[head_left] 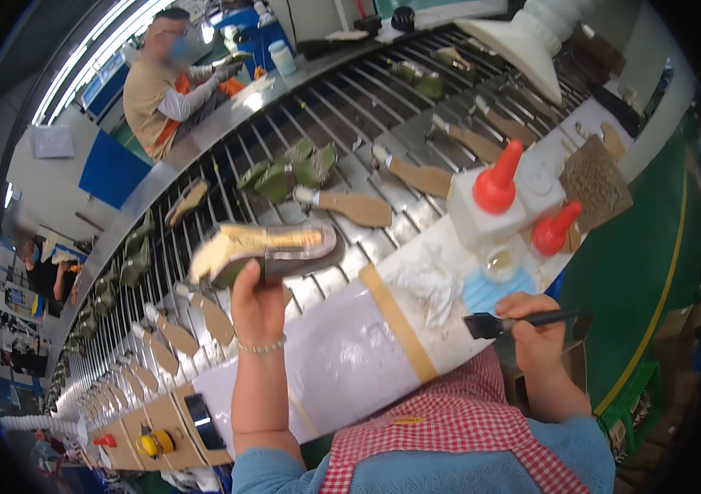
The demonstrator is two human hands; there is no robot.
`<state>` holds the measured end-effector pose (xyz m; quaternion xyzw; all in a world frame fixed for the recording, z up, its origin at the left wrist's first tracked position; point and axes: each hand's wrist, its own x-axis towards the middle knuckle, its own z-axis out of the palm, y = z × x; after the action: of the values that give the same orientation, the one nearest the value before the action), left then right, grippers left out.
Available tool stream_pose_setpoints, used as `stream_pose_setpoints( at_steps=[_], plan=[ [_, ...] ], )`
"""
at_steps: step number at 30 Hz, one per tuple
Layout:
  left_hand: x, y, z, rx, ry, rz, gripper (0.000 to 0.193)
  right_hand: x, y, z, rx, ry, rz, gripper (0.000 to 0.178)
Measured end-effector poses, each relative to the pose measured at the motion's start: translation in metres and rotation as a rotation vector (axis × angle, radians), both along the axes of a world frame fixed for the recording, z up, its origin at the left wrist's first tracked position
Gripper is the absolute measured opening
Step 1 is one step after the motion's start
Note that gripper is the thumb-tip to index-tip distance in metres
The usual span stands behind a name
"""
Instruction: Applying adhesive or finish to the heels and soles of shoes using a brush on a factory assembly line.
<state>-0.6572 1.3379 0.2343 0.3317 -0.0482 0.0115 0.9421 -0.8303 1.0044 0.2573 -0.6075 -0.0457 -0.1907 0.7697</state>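
Observation:
My left hand (258, 306) grips a shoe upper on a last (289, 240), held tilted over the near edge of the rack. Its underside faces up, with a pale tan middle and a darker rim. In my right hand (538, 333) is a black-handled brush (486, 326), its dark flat end pointing left over the worktop. Just beyond the brush lie a blue pleated mask-like cloth (490, 290) and a small clear jar (502, 262). Crumpled white tissue (434, 288) rests left of them.
A white bottle with a red nozzle (494, 185) and another red nozzle (556, 229) stand at right. Tan insole-shaped pieces (359, 207) and green uppers (289, 174) lie along the roller conveyor (367, 107). A white duct hood (523, 49) hangs far right. A co-worker (165, 90) sits across.

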Motion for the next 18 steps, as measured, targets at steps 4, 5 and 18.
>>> stream_pose_setpoints(
  at_steps=[4, 5, 18],
  plan=[
    [0.134, -0.052, 0.025, -0.003, -0.077, -0.039, 0.043, 0.012, -0.048, 0.008, -0.081, -0.053, -0.243, 0.027],
    [0.171, -0.069, 0.020, -0.002, -0.075, -0.071, 0.043, 0.013, -0.061, 0.008, -0.111, -0.058, -0.287, 0.026],
    [0.428, -0.258, -0.105, 0.071, 0.087, -0.128, 0.060, 0.032, -0.153, 0.010, -0.216, -0.025, -0.585, 0.037]
  ],
)
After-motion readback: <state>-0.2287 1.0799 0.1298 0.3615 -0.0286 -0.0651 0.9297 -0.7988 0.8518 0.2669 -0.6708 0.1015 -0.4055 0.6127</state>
